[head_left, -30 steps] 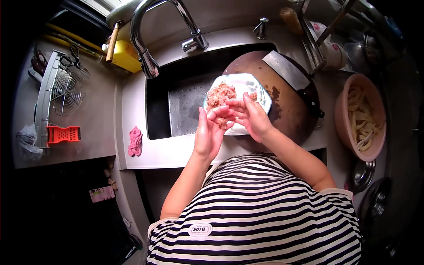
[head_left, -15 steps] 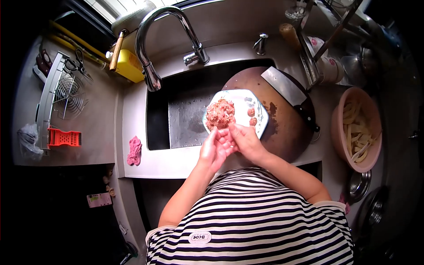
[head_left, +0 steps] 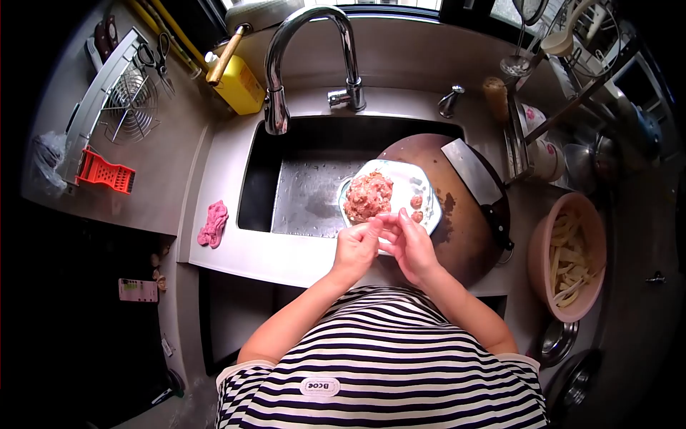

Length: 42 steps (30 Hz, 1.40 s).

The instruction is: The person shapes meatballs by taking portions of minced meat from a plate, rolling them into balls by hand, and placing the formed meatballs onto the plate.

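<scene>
A white plate (head_left: 402, 175) holds a mound of minced meat (head_left: 369, 196) on its left and a few small meatballs (head_left: 416, 202) on its right. The plate rests on a round wooden board (head_left: 457, 247), partly over the sink. My left hand (head_left: 356, 250) is closed at the plate's near edge, its fingers curled against the other hand. My right hand (head_left: 412, 249) touches it, fingers partly curled and cupped. Whatever lies between the hands is hidden. A cleaver (head_left: 471, 171) lies on the board's right side.
A faucet (head_left: 350, 64) arches over the sink (head_left: 307, 193). A pink cloth (head_left: 213, 224) lies left of it. On the right stands a pink bowl of pale strips (head_left: 539, 264). Further left are a yellow bottle (head_left: 239, 87) and an orange grater (head_left: 106, 172).
The view has tilted and shifted. My hands moved off the meat mound toward the plate's near edge. My left hand, earlier open with its palm up, has closed against my right.
</scene>
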{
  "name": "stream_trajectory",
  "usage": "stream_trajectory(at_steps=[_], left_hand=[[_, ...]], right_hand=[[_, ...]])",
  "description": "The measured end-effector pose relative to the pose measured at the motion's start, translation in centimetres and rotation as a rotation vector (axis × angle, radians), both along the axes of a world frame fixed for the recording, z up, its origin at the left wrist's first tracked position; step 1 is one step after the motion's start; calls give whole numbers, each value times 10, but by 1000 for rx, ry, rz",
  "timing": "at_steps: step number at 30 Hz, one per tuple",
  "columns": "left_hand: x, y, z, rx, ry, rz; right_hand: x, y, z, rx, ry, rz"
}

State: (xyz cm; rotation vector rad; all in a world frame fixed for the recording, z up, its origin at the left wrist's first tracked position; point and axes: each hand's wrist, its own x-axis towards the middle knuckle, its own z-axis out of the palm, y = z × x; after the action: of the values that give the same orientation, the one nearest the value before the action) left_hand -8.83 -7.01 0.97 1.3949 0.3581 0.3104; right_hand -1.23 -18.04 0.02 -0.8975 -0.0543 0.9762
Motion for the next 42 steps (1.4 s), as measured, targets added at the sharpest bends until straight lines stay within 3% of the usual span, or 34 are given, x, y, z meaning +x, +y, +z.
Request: stream_trajectory(at_steps=[1,2,5,7,9,13,17,18,21,22,25,26,29,32,34,35,37,41,42], left_hand=[[4,-8,3,383,-182,42],[1,-3,10,696,-215,-64],[7,-2,12,828,-286,-42],[12,7,8,799,-317,73],[8,13,3,477,-174,61],[1,12,-10,-232,136,32],[1,5,-30,-954,204,-61],[2,9,-31,-1154,155,-95],[8,11,-18,-1177,241,-4],[13,9,-5,-1180,337,133],[-3,33,-5,-1052,197,-170],[0,24,-3,-930,205,-53],[2,11,2,-526,101,-14],[14,-5,-4,189,-283,101],[10,-1,10,796,-306,-26],[8,-3,16,878,-245,-106],[11,-3,22,924,-276,-149],[11,12,19,811,-309,35],[10,14,12,500,-203,50]], right_hand=[[1,-1,-5,65,202,45],[-1,0,-10,152,266,41],[2,6,-7,59,483,-15],[14,1,-10,202,500,119],[15,-3,8,28,294,14],[9,-4,13,81,-147,-12],[-6,6,17,-159,-1434,-109],[-8,3,31,-313,-1550,68],[-12,6,35,-247,-1747,-3],[-10,3,37,-238,-1685,39],[-2,-2,39,-152,-1362,-2],[-1,-5,32,-178,-1163,-29],[3,-4,21,-159,-539,-44],[4,-2,3,-57,30,-27],[1,4,-1,14,245,-8],[-3,7,-1,20,326,-52],[-1,8,12,-8,353,-54],[5,5,-1,66,244,-119],[6,3,4,113,77,-20]])
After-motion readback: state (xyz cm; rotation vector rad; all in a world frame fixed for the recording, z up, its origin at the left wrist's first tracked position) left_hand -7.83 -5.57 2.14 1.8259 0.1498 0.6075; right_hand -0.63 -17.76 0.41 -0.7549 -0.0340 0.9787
